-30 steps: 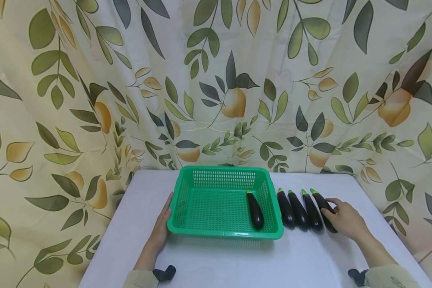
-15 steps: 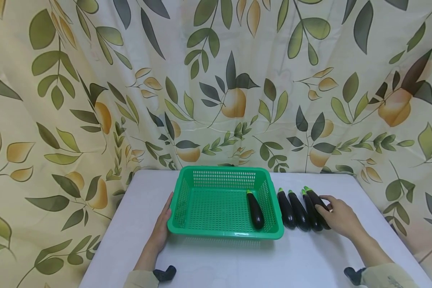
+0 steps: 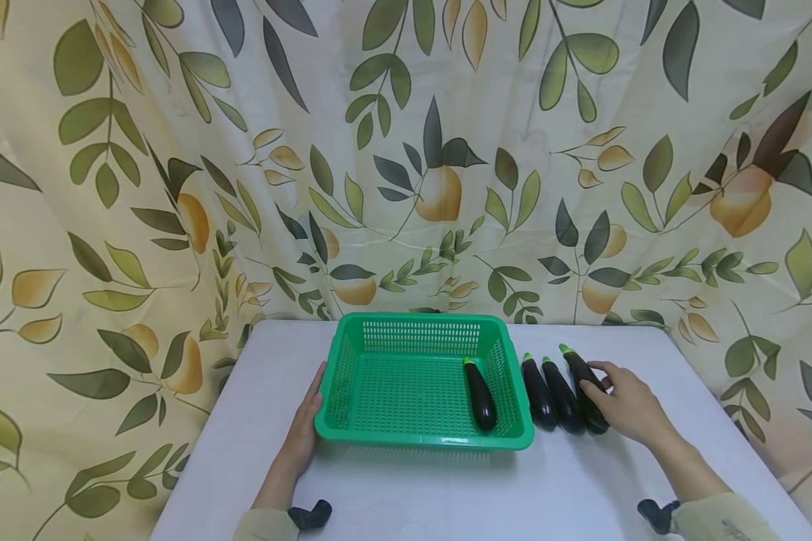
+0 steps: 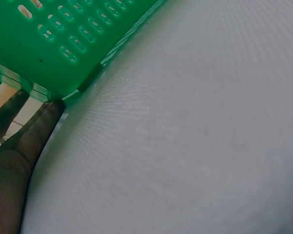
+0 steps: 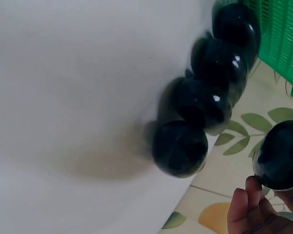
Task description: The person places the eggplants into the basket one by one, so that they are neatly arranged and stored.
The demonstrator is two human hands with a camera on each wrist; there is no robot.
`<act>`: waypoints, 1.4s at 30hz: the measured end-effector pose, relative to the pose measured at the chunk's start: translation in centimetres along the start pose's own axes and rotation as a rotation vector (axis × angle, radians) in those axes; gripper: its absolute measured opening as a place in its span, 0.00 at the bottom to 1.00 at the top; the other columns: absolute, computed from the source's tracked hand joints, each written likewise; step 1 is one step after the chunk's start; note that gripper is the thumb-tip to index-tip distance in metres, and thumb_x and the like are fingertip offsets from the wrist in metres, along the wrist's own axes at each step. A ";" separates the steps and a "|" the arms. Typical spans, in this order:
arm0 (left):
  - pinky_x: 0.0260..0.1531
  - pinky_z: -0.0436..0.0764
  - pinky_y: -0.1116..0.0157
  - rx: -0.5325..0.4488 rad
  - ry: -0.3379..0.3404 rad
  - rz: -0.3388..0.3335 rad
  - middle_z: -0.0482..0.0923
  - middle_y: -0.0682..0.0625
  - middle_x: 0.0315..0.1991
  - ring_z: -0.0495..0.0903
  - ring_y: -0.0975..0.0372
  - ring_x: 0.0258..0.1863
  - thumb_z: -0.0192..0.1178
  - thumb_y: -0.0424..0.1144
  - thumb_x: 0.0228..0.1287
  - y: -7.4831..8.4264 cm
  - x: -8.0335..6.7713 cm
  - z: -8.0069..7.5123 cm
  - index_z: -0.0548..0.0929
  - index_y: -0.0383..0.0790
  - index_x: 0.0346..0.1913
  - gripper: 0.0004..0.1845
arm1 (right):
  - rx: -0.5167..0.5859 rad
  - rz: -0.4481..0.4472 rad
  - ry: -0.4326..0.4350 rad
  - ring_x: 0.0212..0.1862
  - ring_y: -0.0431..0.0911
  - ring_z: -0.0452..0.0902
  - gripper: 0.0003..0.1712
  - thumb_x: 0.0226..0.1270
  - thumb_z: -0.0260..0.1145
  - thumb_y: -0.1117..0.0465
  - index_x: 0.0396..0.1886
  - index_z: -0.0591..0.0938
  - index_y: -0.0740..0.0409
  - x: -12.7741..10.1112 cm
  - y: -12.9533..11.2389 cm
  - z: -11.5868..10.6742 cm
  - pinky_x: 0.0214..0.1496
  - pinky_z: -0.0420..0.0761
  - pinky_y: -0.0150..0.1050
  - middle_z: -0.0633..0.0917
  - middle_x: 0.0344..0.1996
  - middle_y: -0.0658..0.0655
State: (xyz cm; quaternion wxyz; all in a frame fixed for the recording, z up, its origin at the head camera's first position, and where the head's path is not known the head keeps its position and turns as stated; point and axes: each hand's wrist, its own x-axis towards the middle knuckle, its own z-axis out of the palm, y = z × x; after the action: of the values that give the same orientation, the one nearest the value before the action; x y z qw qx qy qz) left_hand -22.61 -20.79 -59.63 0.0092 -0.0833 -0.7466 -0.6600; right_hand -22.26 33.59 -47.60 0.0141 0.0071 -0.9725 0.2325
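My left hand rests with straight fingers against the left side of a green plastic basket. One dark eggplant with a green stem lies inside, toward the basket's right. On the right, my right hand grips another eggplant between thumb and fingers, over the right end of a row that it partly hides. Beside it, close to the basket, lie an eggplant and another eggplant. In the right wrist view the held eggplant hangs apart from several resting in a row.
A white-covered table bears everything. Behind it and on both sides hangs a curtain printed with leaves and fruit. The basket's right wall stands between its inside and the loose eggplants.
My right hand has moved left with the rightmost eggplant, which now overlaps its neighbour in the row. The left hand and the basket have stayed put.
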 end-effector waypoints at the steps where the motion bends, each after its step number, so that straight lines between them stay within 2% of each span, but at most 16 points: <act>1: 0.78 0.37 0.32 0.001 -0.001 0.000 0.46 0.64 0.85 0.39 0.54 0.86 0.27 0.56 0.84 0.0 0.0 0.0 0.49 0.68 0.84 0.29 | 0.003 -0.002 0.000 0.39 0.54 0.76 0.33 0.78 0.59 0.52 0.70 0.70 0.74 0.0 -0.2 0.0 0.30 0.74 0.38 0.82 0.42 0.69; 5: 0.78 0.37 0.32 0.011 -0.003 -0.002 0.46 0.64 0.85 0.38 0.53 0.86 0.27 0.57 0.83 0.0 0.1 0.0 0.49 0.70 0.83 0.29 | 0.020 -0.021 0.006 0.38 0.53 0.75 0.32 0.79 0.60 0.52 0.71 0.70 0.70 -0.1 -0.9 0.0 0.30 0.73 0.38 0.81 0.42 0.69; 12: 0.77 0.37 0.32 -0.001 -0.003 -0.012 0.46 0.64 0.85 0.38 0.53 0.86 0.27 0.58 0.83 -0.3 0.1 0.0 0.48 0.63 0.85 0.31 | 0.025 -0.053 0.016 0.39 0.53 0.75 0.30 0.79 0.60 0.52 0.72 0.71 0.66 0.1 -1.8 0.3 0.31 0.74 0.38 0.81 0.42 0.66; 21: 0.78 0.37 0.33 -0.007 0.010 -0.021 0.47 0.68 0.84 0.39 0.57 0.86 0.28 0.58 0.83 0.0 0.0 0.1 0.49 0.64 0.84 0.31 | 0.059 -0.095 0.021 0.37 0.50 0.72 0.29 0.79 0.60 0.53 0.72 0.74 0.65 0.3 -3.3 0.5 0.30 0.70 0.39 0.78 0.35 0.59; 33: 0.78 0.36 0.33 -0.007 0.006 -0.014 0.47 0.69 0.84 0.39 0.59 0.86 0.27 0.56 0.83 0.5 -0.2 0.3 0.50 0.67 0.84 0.29 | 0.077 -0.148 0.075 0.32 0.47 0.69 0.28 0.79 0.61 0.52 0.71 0.75 0.61 0.5 -5.6 0.4 0.28 0.68 0.37 0.77 0.31 0.56; 42: 0.78 0.37 0.33 0.000 0.008 -0.006 0.47 0.68 0.84 0.39 0.58 0.86 0.27 0.57 0.83 0.5 -0.2 0.4 0.49 0.67 0.84 0.30 | 0.116 -0.158 0.069 0.35 0.48 0.76 0.29 0.79 0.61 0.52 0.73 0.74 0.61 0.6 -7.5 0.4 0.30 0.75 0.38 0.82 0.38 0.61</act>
State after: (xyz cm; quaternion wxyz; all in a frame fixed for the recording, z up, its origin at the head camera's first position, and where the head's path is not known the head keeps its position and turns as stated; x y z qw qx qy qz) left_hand -22.28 -20.37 -59.23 0.0100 -0.0783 -0.7467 -0.6604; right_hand -22.71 26.70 -44.59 0.0654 0.0764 -0.9528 0.2866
